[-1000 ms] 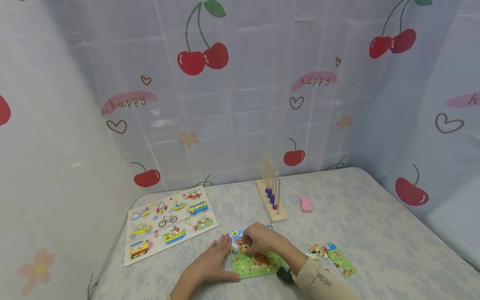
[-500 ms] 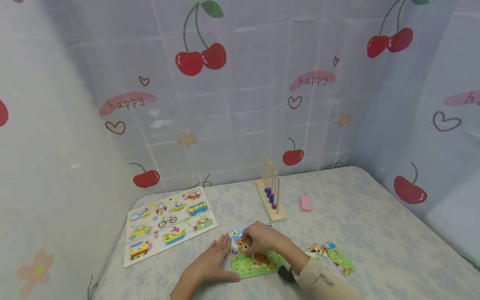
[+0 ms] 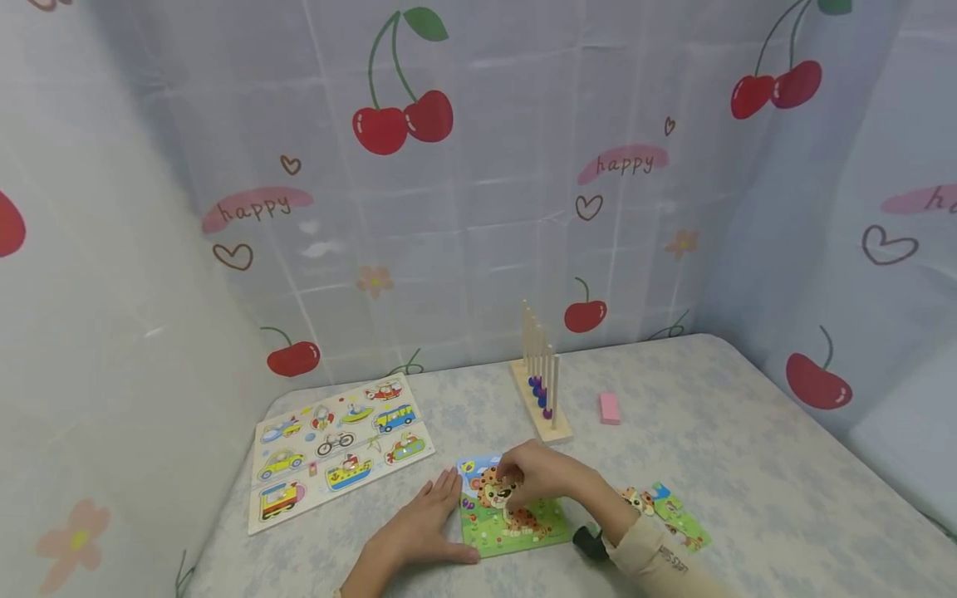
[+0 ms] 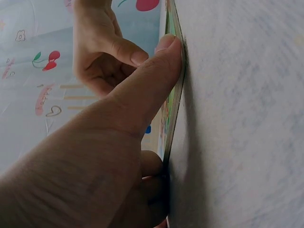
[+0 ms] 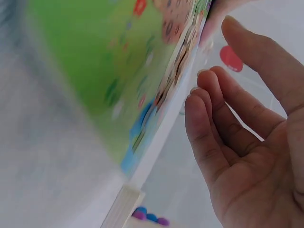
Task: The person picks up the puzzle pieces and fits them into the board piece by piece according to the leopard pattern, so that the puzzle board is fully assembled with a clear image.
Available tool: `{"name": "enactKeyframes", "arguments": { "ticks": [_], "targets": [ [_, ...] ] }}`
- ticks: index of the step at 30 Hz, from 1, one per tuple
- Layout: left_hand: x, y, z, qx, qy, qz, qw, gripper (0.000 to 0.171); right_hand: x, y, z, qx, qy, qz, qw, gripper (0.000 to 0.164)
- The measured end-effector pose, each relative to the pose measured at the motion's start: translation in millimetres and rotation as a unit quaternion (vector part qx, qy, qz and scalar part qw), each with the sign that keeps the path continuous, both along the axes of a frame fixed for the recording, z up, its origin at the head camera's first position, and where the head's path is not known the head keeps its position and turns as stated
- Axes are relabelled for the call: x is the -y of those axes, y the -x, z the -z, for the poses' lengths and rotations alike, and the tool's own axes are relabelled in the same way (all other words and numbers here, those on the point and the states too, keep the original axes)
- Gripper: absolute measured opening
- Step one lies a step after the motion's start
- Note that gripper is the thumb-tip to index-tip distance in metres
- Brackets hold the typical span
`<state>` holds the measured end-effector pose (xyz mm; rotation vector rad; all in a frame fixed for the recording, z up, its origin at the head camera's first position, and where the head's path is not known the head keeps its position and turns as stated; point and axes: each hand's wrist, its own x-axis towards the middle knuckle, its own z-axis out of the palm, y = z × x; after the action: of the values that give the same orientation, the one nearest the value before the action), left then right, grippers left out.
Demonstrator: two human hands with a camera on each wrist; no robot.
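Observation:
A square leopard jigsaw puzzle (image 3: 489, 540) lies on the table, with a green meadow and a spotted leopard on it. My left hand (image 3: 420, 525) rests flat at its left side, fingers straight along the edge and thumb at the near corner. In the left wrist view, the thumb (image 4: 159, 66) touches the puzzle's rim. My right hand (image 3: 549, 482) hovers over the upper right of the puzzle. The right wrist view shows its fingers (image 5: 202, 118) loosely bent, apart from the thumb, holding nothing. That hand hides the puzzle's upper right part in the head view.
Several loose puzzle pieces (image 3: 680, 517) lie right of the puzzle, partly behind the right sleeve (image 3: 658, 556). A vehicle peg puzzle (image 3: 314, 453) is at the left. Behind stands a wooden peg rack (image 3: 553, 432) with purple and blue beads. A pink block (image 3: 609, 408) sits beside it.
My right hand has lifted off the leopard's face and moved slightly right, its fingers loosening, so more of the face shows. The left hand has stayed in place.

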<state>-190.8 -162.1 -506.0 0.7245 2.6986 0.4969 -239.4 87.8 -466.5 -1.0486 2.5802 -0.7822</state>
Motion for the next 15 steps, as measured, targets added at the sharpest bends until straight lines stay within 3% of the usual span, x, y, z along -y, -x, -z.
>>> {"name": "enactKeyframes", "arguments": {
  "ticks": [5,15],
  "targets": [
    [-1.8,-1.2,-1.4,-0.004,0.001,-0.001,1.0,0.119,-28.9,3.3,0.1,0.036,0.027,0.011,0.999,0.034],
    [-2.6,-1.8,-2.8,0.001,0.005,0.001,1.0,0.118,-83.7,-0.8,-2.9,0.043,0.025,0.054,0.997,0.035]
  ]
}}
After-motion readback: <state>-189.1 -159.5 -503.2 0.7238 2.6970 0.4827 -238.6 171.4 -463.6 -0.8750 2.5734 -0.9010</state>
